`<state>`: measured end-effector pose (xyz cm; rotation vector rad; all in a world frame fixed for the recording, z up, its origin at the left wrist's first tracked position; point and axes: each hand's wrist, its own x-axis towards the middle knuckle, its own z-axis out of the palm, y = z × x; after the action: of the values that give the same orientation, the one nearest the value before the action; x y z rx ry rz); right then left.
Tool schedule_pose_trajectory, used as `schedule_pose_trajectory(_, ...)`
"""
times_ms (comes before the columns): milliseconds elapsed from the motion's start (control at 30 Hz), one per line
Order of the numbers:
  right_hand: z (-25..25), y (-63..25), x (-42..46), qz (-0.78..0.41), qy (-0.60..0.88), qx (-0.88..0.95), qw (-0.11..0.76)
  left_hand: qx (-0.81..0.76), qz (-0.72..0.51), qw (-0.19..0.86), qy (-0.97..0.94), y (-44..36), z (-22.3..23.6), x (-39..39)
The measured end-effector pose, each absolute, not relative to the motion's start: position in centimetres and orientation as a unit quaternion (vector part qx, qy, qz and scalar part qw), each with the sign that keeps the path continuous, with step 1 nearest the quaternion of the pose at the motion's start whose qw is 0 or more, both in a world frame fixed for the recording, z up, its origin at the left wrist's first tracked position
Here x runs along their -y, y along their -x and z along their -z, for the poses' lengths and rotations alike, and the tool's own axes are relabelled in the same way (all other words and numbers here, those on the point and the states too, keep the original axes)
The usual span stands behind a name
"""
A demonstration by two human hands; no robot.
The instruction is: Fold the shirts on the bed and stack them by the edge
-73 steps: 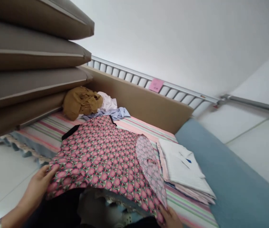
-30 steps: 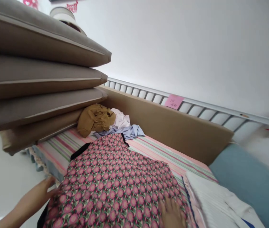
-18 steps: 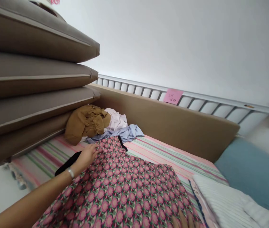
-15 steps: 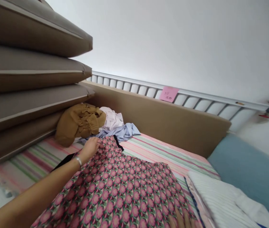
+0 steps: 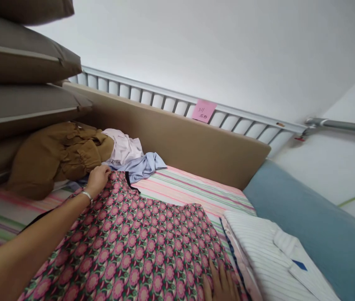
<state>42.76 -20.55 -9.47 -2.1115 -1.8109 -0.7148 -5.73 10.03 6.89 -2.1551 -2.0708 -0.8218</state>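
Found nearest a right hand [image 5: 220, 285], open, with fingers spread on a pink floral top [image 5: 149, 251]; to their right, a folded striped white shirt [image 5: 268, 246]. Found farther off a left hand [image 5: 99, 179], moved from hem to far edge, apparently pinching cloth beside black trim [image 5: 129, 182], suggesting a shift from spreading to straightening. Saw, just beyond those fingers, rumpled pale-blue cloth [image 5: 146, 166].

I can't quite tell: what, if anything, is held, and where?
The left hand seems to pinch the flowered garment at its far edge; the right hand rests on it.
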Motion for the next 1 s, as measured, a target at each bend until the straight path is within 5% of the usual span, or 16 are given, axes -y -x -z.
schedule_pose_trajectory(167,9.1,-42.2,20.9,0.239,0.738,0.624,0.097,0.654,0.293,0.054,0.695,3.5,-5.9,-8.8)
schedule_pose_trajectory(400,5.2,-37.9,21.2,0.178,0.800,0.566,0.090,0.363,0.233,-0.038,0.901,2.8,-0.7,2.5)
schedule_pose_trajectory(600,2.1,-37.2,20.3,0.099,0.817,0.563,0.067,0.493,0.156,-0.009,0.856,9.2,4.5,2.8)
schedule_pose_trajectory(833,-0.5,-27.3,15.7,-0.067,0.646,0.744,0.154,0.569,0.103,0.094,0.811,6.9,2.8,2.8)
schedule_pose_trajectory(1000,-2.1,-25.7,9.0,-0.076,0.563,0.813,0.124,0.593,0.095,0.109,0.792,6.6,2.5,3.2)
